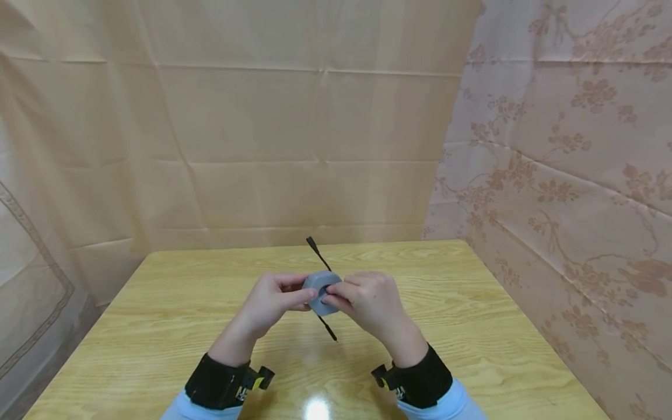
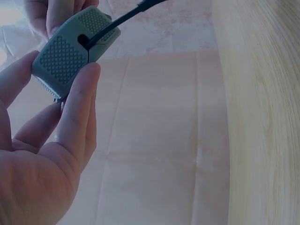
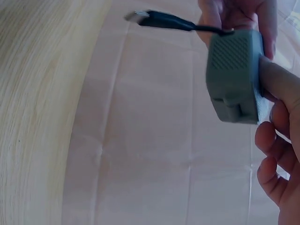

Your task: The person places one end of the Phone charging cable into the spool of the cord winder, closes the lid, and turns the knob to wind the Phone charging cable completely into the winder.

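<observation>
A grey, many-sided cable winder (image 1: pixel 317 309) is held up between both hands above the table, its recessed middle facing the person. Fingers and thumb of my left hand (image 1: pixel 270 300) grip its left edge. My right hand (image 1: pixel 375 300) has thumb and index finger in the recess, pinching the middle part, which they mostly hide. One black cable (image 1: pixel 321 256) end sticks out past the far side, and another points toward the person. Textured panels and a cable slot show on the winder's side (image 2: pixel 61 61) in the left wrist view. A metal-tipped plug (image 3: pixel 159 21) appears in the right wrist view.
The light wood table (image 1: pixel 184 303) spreads beneath both hands. A beige curtain (image 1: pixel 236 146) hangs behind its far edge, and a flowered cloth (image 1: pixel 551 175) runs along the right. Black wrist straps (image 1: pixel 217 382) with small cameras sit over light blue sleeves.
</observation>
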A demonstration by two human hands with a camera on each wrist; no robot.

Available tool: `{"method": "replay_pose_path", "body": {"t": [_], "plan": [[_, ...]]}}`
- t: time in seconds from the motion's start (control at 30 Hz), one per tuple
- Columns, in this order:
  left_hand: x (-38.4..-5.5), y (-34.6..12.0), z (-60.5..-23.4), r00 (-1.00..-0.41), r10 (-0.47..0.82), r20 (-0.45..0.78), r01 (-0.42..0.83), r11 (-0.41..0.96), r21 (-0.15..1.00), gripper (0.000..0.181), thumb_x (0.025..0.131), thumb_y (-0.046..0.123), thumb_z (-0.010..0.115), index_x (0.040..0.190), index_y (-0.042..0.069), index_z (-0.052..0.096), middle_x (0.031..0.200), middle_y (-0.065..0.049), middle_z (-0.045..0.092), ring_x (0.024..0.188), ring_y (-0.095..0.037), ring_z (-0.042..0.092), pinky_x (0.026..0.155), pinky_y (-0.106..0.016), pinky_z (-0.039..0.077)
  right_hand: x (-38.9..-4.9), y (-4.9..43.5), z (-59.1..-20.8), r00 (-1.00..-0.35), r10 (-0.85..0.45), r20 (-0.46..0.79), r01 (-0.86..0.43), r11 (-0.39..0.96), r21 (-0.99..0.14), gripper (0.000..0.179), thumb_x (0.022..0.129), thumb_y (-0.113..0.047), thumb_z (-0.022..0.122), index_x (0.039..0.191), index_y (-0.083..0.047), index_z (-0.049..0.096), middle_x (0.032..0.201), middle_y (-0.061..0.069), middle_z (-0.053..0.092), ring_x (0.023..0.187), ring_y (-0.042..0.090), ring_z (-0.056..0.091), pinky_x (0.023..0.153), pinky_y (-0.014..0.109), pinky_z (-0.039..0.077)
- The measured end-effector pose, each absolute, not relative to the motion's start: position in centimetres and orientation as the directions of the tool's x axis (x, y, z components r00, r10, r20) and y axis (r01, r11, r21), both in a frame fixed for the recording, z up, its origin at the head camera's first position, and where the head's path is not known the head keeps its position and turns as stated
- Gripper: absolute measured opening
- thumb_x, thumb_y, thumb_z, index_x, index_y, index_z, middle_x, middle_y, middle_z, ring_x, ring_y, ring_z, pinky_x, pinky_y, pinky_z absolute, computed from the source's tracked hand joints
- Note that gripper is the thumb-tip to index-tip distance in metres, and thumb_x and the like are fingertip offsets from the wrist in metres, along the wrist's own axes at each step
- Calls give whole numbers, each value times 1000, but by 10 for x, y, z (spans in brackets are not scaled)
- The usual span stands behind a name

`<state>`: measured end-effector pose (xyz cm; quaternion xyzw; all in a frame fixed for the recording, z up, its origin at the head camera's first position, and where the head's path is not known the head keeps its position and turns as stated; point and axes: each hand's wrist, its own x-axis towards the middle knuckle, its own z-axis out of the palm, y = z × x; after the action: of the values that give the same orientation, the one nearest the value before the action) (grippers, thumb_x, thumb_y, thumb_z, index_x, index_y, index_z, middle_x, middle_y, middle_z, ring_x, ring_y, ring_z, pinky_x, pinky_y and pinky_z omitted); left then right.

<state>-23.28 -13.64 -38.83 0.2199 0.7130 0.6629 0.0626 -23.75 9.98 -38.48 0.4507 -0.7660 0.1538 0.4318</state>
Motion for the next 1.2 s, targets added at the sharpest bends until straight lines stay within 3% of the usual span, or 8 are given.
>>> {"method": "replay_pose_path", "body": {"t": [0.2, 0.43, 0.9, 1.2], "plan": [[-229, -135, -385, -900, 366, 236, 250, -11, 968, 37, 94, 12, 75, 126, -6, 68, 113, -20, 71, 95, -28, 72, 79, -41, 60, -235, 95, -387, -231, -521, 822, -817, 562, 127, 21, 87, -28, 84, 80, -11, 73, 66, -5, 66, 51, 7, 61, 50, 17, 48], [-228, -130, -384, -911, 321, 260, 263, -36, 964, 36, 94, 10, 75, 125, -6, 69, 113, -21, 71, 94, -28, 72, 78, -41, 60, -233, 90, -392, -263, -479, 837, -807, 584, 81, 25, 98, -26, 71, 80, -9, 66, 63, -5, 58, 46, 5, 50, 45, 13, 38], [-221, -114, -387, -921, 192, 339, 335, -56, 941, 36, 89, 8, 80, 123, -1, 72, 112, -19, 67, 94, -30, 69, 78, -40, 60, -231, 80, -397, -457, -245, 855, -762, 604, -234, 25, 88, -11, 78, 70, -11, 61, 57, -7, 50, 47, 1, 39, 43, 15, 30], [-221, -114, -387, -935, 165, 315, 316, -19, 949, 36, 90, 12, 80, 123, 1, 73, 112, -18, 66, 96, -31, 69, 80, -39, 60, -232, 83, -395, -497, -239, 834, -759, 587, -284, 18, 87, -15, 82, 76, -9, 70, 60, -7, 55, 49, 0, 42, 45, 15, 37]]}}
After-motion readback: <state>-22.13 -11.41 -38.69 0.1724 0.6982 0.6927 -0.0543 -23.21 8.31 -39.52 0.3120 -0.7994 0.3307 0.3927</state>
